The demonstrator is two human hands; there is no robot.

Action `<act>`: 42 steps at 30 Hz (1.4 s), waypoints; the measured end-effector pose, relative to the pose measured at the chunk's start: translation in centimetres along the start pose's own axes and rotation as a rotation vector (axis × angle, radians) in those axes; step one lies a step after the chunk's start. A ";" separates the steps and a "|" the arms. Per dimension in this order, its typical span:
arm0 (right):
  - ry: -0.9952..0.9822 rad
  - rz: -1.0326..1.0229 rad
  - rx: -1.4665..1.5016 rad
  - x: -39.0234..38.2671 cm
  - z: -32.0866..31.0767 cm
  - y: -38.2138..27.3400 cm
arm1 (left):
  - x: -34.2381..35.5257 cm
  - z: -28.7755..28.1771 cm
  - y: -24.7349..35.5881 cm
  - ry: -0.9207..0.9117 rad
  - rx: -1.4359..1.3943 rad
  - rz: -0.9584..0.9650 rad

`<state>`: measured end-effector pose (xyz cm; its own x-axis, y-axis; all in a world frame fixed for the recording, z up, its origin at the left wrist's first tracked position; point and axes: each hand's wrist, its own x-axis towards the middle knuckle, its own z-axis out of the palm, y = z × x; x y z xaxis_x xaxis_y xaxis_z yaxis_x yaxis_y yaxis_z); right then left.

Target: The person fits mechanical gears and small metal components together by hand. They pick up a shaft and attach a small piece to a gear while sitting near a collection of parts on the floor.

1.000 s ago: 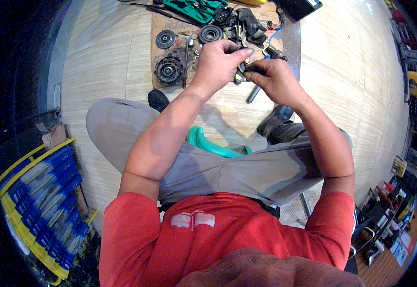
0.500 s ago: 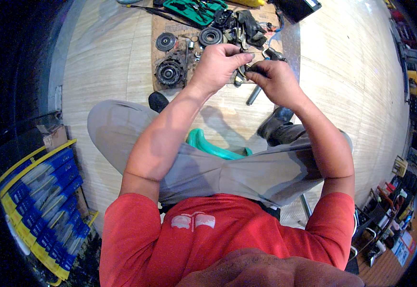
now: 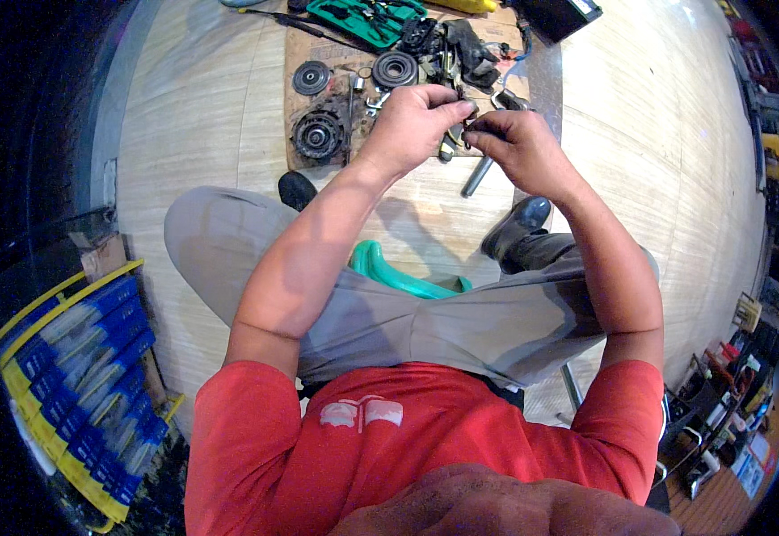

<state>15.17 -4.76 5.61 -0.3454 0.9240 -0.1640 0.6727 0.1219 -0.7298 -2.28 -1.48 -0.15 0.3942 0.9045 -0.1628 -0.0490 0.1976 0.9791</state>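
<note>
My left hand [image 3: 414, 123] and my right hand [image 3: 519, 145] meet above a cardboard sheet [image 3: 362, 147] on the floor. Between their fingertips is a small dark part [image 3: 469, 123], pinched from both sides; its kind is too small to make out. To the left of my left hand lie a round dark clutch-like part [image 3: 318, 134] and a black pulley-like disc [image 3: 311, 78]. Beyond that hand sits a black ring-shaped bearing or pulley [image 3: 395, 70]. Under my right hand a metal tube-like handle [image 3: 477, 177] sticks out toward me.
An open green tool case [image 3: 367, 20] stands at the far edge, with a black box [image 3: 557, 16] to its right. Dark gloves or rags [image 3: 474, 54] lie among the parts. A green stool [image 3: 407, 282] is between my legs. Blue and yellow bins [image 3: 85, 384] stand at left.
My right hand has turned slightly, its fingers drawn closer together around the small dark part. My left hand has barely moved.
</note>
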 end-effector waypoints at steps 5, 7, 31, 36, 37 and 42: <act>0.048 -0.041 -0.005 -0.3 0.7 0.2 | -0.9 0.4 1.7 0.098 0.181 0.014; 0.049 -0.057 -0.002 -0.2 0.8 0.0 | -1.1 0.6 1.9 0.136 0.227 0.027; 0.065 -0.107 -0.149 -0.3 0.7 -0.1 | -1.2 0.9 2.0 0.177 0.253 0.081; 0.130 -0.173 -0.247 -0.2 1.5 0.5 | -1.4 1.6 1.7 0.271 0.378 0.154; 0.134 -0.171 -0.254 -0.2 1.6 0.6 | -1.4 1.6 1.6 0.285 0.395 0.159; 0.126 -0.121 -0.205 -0.5 1.8 0.3 | -1.2 1.5 1.1 0.289 0.393 0.098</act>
<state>14.38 -5.82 4.25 -0.3560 0.9344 0.0092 0.7541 0.2931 -0.5877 -1.41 -2.93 1.29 0.1317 0.9904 -0.0408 0.2989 -0.0005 0.9543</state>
